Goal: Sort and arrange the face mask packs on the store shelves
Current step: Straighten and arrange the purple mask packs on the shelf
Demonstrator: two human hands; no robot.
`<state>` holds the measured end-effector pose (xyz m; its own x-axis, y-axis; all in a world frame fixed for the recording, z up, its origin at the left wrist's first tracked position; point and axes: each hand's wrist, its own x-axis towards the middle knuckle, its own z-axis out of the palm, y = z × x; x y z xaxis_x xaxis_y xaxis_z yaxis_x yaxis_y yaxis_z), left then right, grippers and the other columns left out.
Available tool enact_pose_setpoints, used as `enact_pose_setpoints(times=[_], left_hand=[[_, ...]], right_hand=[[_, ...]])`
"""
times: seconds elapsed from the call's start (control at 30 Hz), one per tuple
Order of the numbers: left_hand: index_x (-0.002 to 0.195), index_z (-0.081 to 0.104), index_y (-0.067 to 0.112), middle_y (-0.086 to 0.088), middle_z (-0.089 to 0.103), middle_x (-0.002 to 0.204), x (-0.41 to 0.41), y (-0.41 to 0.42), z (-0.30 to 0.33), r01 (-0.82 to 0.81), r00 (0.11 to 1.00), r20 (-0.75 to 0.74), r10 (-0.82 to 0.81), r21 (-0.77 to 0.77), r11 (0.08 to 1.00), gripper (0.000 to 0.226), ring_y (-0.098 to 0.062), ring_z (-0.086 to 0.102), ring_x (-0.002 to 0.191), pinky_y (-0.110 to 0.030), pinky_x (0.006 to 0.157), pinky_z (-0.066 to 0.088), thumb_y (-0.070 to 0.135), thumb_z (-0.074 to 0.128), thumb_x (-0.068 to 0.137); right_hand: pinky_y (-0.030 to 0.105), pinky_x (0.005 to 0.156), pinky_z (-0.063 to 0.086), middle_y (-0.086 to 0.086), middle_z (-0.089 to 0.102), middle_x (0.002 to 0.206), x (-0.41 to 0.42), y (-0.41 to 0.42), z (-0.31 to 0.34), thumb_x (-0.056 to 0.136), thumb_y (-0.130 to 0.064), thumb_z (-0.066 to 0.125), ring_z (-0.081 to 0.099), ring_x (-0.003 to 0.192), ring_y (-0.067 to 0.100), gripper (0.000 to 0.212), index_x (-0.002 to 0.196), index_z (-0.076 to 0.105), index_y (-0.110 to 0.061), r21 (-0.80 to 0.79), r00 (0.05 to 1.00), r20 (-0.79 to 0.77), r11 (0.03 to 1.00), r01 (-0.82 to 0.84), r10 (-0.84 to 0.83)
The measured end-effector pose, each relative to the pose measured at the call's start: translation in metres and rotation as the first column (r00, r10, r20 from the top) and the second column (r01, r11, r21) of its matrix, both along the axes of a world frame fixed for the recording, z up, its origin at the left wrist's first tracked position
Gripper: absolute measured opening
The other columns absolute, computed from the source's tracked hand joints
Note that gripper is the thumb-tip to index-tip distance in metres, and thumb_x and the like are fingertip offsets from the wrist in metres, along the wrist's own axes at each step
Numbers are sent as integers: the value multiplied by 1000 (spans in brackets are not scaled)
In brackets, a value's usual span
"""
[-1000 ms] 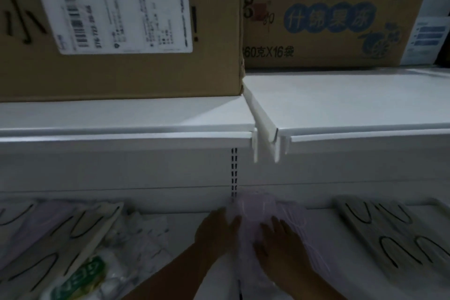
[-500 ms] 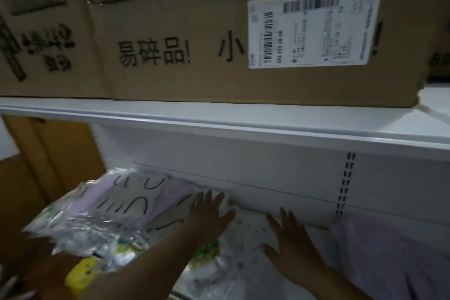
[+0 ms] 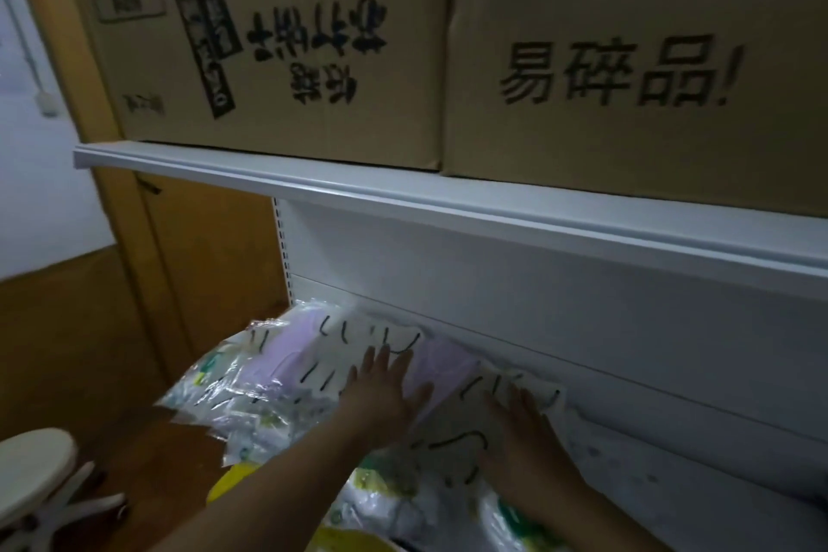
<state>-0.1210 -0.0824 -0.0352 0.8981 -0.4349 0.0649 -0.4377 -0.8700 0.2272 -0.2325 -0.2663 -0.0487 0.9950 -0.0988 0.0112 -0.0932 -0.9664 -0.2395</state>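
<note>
**Two flat hands on a loose pile of face mask packs at the left end of a store shelf**

The left hand [image 3: 381,394] lies palm down with its fingers straight and slightly spread, the fingertips [image 3: 374,356] pointing toward the shelf's back panel [image 3: 560,305]. It presses on a white mask pack with black ear loops [image 3: 354,343] and touches the lilac mask pack [image 3: 441,365] just to its right — it grips nothing. The right hand [image 3: 524,439] is flat too, fingers straight and close together, resting on a second white pack with black loops [image 3: 475,448] that lies between the two hands and reaches under the right palm. Neither hand has closed around anything.

The packs lie directly under and ahead of the fingers, with more spreading away to the left. The pile runs along the back edge of the lower shelf [image 3: 672,493], its long axis slanting from the left end, where some packs overhang the shelf's end, toward the right hand. The left hand is nearer the bulk of the pile; the right hand marks its right edge.

Counts, as far as the overlap allows — at least two lilac packs, at least three white packs with black loops, and several clear green-and-yellow printed packs [image 3: 251,426] whose number cannot be told.

Above, the upper shelf [image 3: 403,193] carries two cardboard boxes [image 3: 627,72], side by side. A round stool [image 3: 36,466] stands at lower left.
</note>
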Motion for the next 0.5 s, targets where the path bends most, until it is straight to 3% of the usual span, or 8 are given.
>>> enact_pose_setpoints(times=[0.17,0.33,0.5], left_hand=[[153,14,30,-6,6,162,42,48,-5,11,1000,6,-11,-20,1000,69,-27,1,149,-45,118,7,62,31,94],[153,15,30,-5,6,162,73,88,-10,12,1000,-13,-12,-26,1000,69,-26,1,149,-46,118,8,62,33,94],[152,14,30,-3,6,162,87,112,-14,-3,999,-41,-1,-87,996,68,-25,0,149,-45,118,6,60,34,95]], right_hand=[[34,113,26,7,3,160,47,49,-2,92,-51,41,13,146,27,75,153,4,-28,-4,1000,15,1000,-17,17],[42,118,10,13,-12,160,89,89,-9,94,-58,37,-6,148,30,77,153,-1,-27,-17,995,-95,1000,11,-12],[39,120,5,9,-13,160,118,112,-14,94,-58,40,-10,148,27,78,153,-1,-28,108,995,-93,993,46,-36]])
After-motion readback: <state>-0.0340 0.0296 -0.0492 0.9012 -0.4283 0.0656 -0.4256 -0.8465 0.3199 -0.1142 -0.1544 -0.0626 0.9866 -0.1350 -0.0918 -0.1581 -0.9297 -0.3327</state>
